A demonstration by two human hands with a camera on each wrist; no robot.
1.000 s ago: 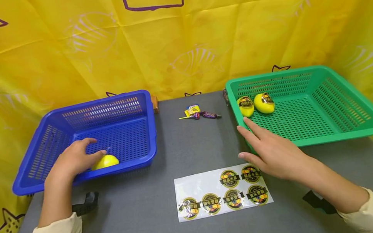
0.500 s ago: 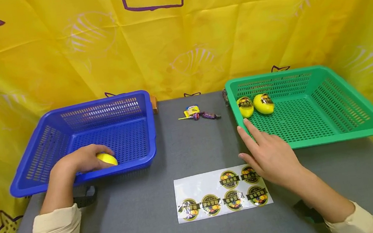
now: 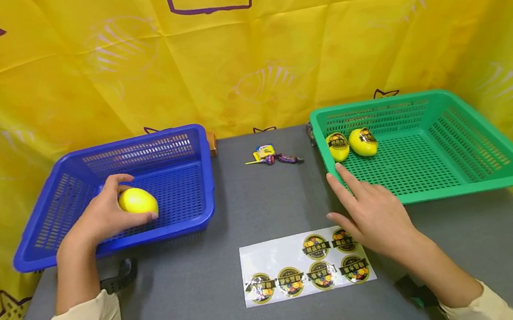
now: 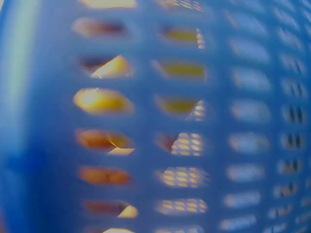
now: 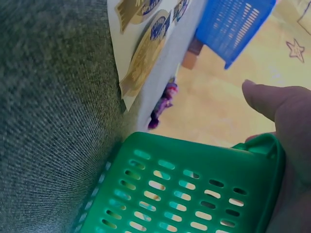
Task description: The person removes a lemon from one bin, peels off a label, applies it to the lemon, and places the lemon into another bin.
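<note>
While the left hand (image 3: 100, 219) curls its fingers and thumb round a plain yellow lemon (image 3: 137, 201), it holds the fruit just above the floor of the blue basket (image 3: 165, 139), over the basket's near left part; the left wrist view shows only the blurred slotted blue wall (image 4: 252, 121) close up. To the right of that blue basket, across a stretch of grey table (image 3: 196, 295), a sticker sheet (image 3: 268, 257) lies flat — six round dark-and-gold labels remain on it, two in the upper row and four in the lower, with a bare white patch at its upper left. Farther right of the blue basket, the right hand (image 3: 376, 214) lies with fingers straight and relaxed, gripping nothing, its index finger resting along the near left corner of the green basket (image 3: 480, 183); the right wrist view shows the thumb (image 5: 272, 99) just beside the green rim (image 5: 194, 150). Inside the green basket, at its far left corner, two lemons (image 3: 350, 144) sit side by side, each bearing a round label. Between the two baskets, towards the back edge of the table, a few wrapped sweets (image 3: 272, 156) lie in a small cluster — well apart from either hand. Behind the blue basket hangs a yellow cloth (image 3: 245, 65) printed with purple starfish and pale fish.
</note>
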